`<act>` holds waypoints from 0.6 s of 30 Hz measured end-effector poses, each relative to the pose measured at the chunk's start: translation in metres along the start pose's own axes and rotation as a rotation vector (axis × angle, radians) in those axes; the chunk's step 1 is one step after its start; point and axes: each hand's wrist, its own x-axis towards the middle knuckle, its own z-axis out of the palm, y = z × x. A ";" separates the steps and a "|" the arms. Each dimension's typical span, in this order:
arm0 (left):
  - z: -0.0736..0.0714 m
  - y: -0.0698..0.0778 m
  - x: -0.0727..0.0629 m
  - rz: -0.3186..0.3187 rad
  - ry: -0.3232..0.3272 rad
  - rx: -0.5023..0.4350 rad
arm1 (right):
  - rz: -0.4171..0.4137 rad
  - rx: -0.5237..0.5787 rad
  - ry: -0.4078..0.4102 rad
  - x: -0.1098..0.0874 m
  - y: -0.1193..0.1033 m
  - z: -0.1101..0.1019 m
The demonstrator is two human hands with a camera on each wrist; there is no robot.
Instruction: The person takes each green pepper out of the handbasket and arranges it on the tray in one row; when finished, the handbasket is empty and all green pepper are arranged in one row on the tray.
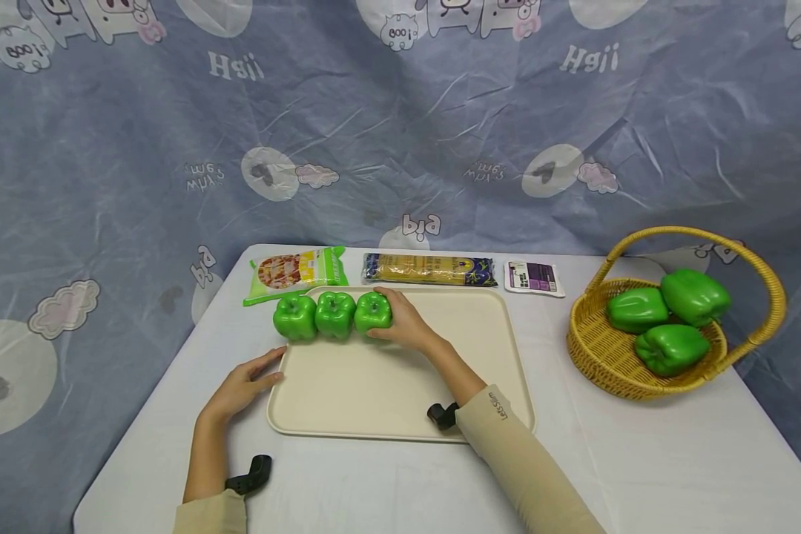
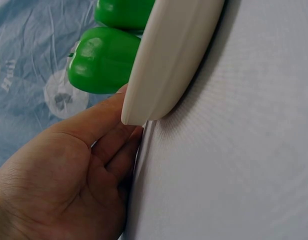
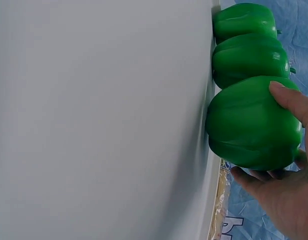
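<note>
Three green bell peppers stand in a row along the far left part of a cream tray (image 1: 400, 386). My right hand (image 1: 407, 320) grips the rightmost bell pepper (image 1: 371, 311), thumb on the near side and fingers round the far side; the right wrist view shows this bell pepper (image 3: 254, 125) largest. Beside it are the middle bell pepper (image 1: 335, 317) and the left bell pepper (image 1: 295, 319). At the tray's left edge lies my left hand (image 1: 243, 386), its fingers loosely extended at the rim (image 2: 159, 65) and holding nothing.
A yellow wicker basket (image 1: 597, 363) with three more green peppers stands at the right. Behind the tray lie a green food packet (image 1: 297, 273), a long pack of noodles (image 1: 430, 269) and a small white-purple packet (image 1: 534, 279). A patterned blue cloth (image 1: 400, 148) hangs behind the table.
</note>
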 end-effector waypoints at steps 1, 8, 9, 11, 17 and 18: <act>0.000 0.001 0.000 0.001 0.001 -0.001 | 0.000 -0.002 0.000 0.000 0.000 0.000; -0.001 0.004 -0.002 0.002 0.003 0.004 | 0.007 0.005 0.002 0.000 -0.002 -0.001; -0.001 0.004 -0.002 0.004 0.003 0.005 | 0.009 0.010 0.003 -0.001 -0.002 -0.002; -0.001 0.004 -0.002 0.007 0.004 0.003 | 0.008 0.018 0.007 -0.001 -0.002 -0.002; 0.000 0.003 -0.002 0.011 0.004 -0.002 | 0.000 0.015 0.013 0.000 0.001 -0.002; 0.000 0.002 -0.002 0.011 0.004 -0.002 | 0.000 0.016 0.013 0.000 0.001 -0.002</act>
